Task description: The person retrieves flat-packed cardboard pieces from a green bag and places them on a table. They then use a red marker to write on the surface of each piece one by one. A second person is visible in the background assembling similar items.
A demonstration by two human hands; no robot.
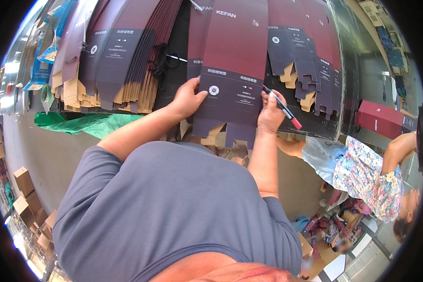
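Observation:
A flat, unfolded carton (235, 51), maroon above and dark grey below with cut flaps at its near end, lies in front of me. My left hand (189, 97) grips its left edge, thumb on the printed face and fingers out of sight underneath. At the right edge is my right hand (270, 113), closed around a dark marker pen (284, 109) with a red end. The pen slants across the fingers, its other end close to the carton's edge.
Stacks of similar flat cartons (122, 51) fill the table to the left, with more cartons (298, 51) to the right. Green sheeting (87, 123) hangs by the near edge. On the right a person in a floral top (361, 169) stands near a closed maroon box (383, 120).

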